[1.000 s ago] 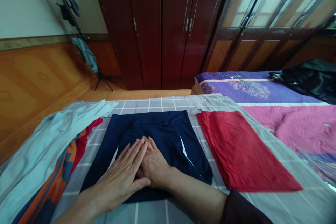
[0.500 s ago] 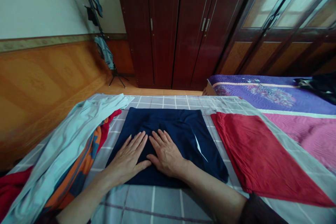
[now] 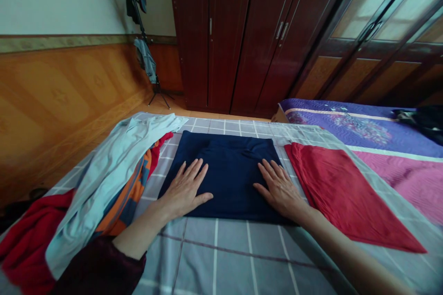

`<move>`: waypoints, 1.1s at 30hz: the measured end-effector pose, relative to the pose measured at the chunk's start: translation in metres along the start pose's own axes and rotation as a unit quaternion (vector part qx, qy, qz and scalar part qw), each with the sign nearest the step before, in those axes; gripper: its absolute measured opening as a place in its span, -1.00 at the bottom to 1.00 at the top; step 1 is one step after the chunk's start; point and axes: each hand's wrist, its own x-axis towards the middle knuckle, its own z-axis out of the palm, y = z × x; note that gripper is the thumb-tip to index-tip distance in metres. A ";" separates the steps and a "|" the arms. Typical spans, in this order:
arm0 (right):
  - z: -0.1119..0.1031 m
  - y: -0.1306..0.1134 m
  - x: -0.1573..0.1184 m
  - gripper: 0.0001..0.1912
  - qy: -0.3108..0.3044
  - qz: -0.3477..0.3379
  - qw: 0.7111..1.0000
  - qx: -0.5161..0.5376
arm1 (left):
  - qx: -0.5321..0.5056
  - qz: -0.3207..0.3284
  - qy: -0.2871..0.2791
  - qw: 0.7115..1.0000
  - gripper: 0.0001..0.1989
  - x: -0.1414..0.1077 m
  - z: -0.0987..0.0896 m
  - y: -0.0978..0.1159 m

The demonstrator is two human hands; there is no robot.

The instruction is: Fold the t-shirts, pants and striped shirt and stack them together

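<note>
A folded navy blue garment (image 3: 228, 170) lies flat on the grey checked bed sheet (image 3: 207, 249), with faint creases near its far edge. My left hand (image 3: 188, 189) rests palm down on its left part, fingers stretched and thumb pointing inward. Over on its right part, my right hand (image 3: 278, 189) is pressed flat too, fingers outstretched. The two hands are well apart, with smooth fabric between them. My right hand and forearm cover the garment's right side, where no white mark shows now.
On the right lies a folded red garment (image 3: 346, 189). To the left is a heap with a pale blue garment (image 3: 114, 156), an orange and blue one (image 3: 128, 198) and red cloth (image 3: 38, 235). Beyond stand a second bed (image 3: 374, 124), a dark red wardrobe (image 3: 228, 41) and a coat stand (image 3: 140, 18).
My hands have slid apart from the garment's middle, the right one toward its right edge. The fabric between them looks smoother. The white mark is now covered. The camera view has shifted slightly.
</note>
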 end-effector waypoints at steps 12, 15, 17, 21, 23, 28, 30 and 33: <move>-0.003 -0.079 -0.025 -0.32 -0.026 -0.110 0.991 0.071 | -0.036 0.095 -0.023 0.995 -0.29 -0.009 0.010 0.037; -0.002 -0.043 -0.048 -0.30 -0.021 -0.071 0.997 0.035 | -0.047 0.081 -0.029 0.995 -0.28 -0.010 0.009 0.033; 0.000 -0.020 -0.067 -0.30 -0.004 -0.036 0.999 0.016 | -0.054 0.074 -0.038 0.995 -0.28 -0.010 0.008 0.032; 0.004 0.004 -0.094 -0.33 0.019 0.019 1.000 0.004 | -0.061 0.070 -0.046 0.995 -0.29 -0.009 0.008 0.033; 0.005 0.006 -0.098 -0.33 0.017 0.024 1.000 0.004 | -0.062 0.064 -0.045 0.995 -0.28 -0.009 0.009 0.033; 0.006 0.004 -0.094 -0.35 0.023 0.027 0.999 0.008 | -0.052 0.045 -0.042 0.997 -0.23 -0.010 0.011 0.025; 0.006 0.003 -0.093 -0.35 0.024 0.026 0.999 0.012 | -0.042 0.035 -0.040 0.998 -0.22 -0.011 0.010 0.017; 0.006 0.003 -0.093 -0.34 0.021 0.028 0.999 0.011 | -0.024 0.015 -0.046 0.999 -0.22 -0.015 0.008 0.001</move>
